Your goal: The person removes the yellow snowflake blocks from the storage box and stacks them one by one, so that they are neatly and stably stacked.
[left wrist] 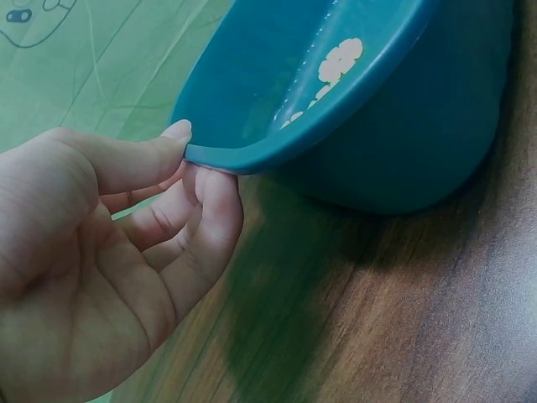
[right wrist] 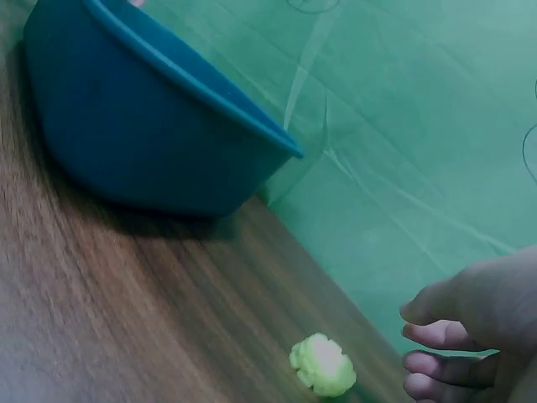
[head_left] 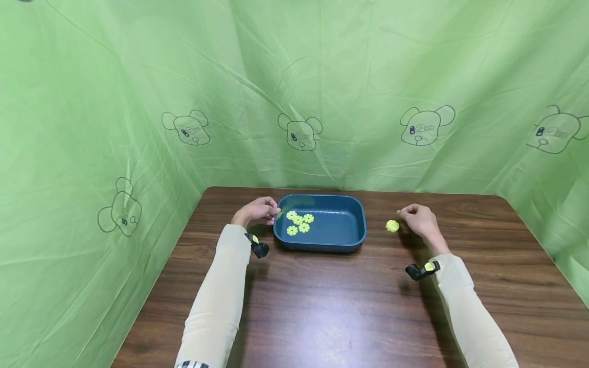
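A blue rectangular basin [head_left: 340,247] with rounded corners stands near the back of the table. My left hand [head_left: 259,209] pinches its left rim, the thumb on top and curled fingers underneath, as the left wrist view shows. Several flat yellow flower-shaped pieces [head_left: 292,231] lie on the basin floor, toward its left side. To the right of the basin, a small stack of similar yellow flower-shaped pieces [right wrist: 323,365] sits on the wood. Just right of that stack is my right hand [head_left: 421,220], its fingers loosely bent and nothing between thumb and fingertips.
The brown wooden table [head_left: 322,306] ends at a green cloth backdrop [head_left: 359,153] printed with bear-head outlines. Both forearms reach in from the front, each with a small black wrist camera [head_left: 420,271] strapped on.
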Available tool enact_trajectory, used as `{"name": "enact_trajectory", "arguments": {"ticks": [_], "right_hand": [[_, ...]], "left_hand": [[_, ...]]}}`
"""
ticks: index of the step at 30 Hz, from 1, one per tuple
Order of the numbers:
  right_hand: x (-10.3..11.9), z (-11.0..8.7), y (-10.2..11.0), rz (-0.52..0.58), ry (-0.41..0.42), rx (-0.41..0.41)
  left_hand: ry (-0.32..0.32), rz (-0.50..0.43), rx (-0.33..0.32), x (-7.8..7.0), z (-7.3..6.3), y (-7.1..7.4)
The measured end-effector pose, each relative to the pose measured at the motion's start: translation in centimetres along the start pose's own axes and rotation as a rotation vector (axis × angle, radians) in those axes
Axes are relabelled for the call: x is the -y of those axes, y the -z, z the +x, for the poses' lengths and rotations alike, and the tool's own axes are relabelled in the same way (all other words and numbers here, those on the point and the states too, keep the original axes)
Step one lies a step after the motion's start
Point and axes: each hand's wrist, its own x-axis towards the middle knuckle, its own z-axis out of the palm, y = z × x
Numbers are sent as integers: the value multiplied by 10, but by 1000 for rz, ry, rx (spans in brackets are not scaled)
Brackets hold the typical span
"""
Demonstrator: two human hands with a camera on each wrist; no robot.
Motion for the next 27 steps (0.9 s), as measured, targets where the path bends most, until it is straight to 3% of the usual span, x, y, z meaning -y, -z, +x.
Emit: {"name": "enact_trajectory", "arguments": {"ticks": [13,21,27], "right_hand": [[28,6,-8,28,114,-29],[50,8,-19,23,225,-47],[73,5,-28,55,247,-24]], "left_hand": [[2,-4,-9,1,0,1],[-2,8,-6,1,-1,0],[-2,6,-1,-1,-3,-1]]}}
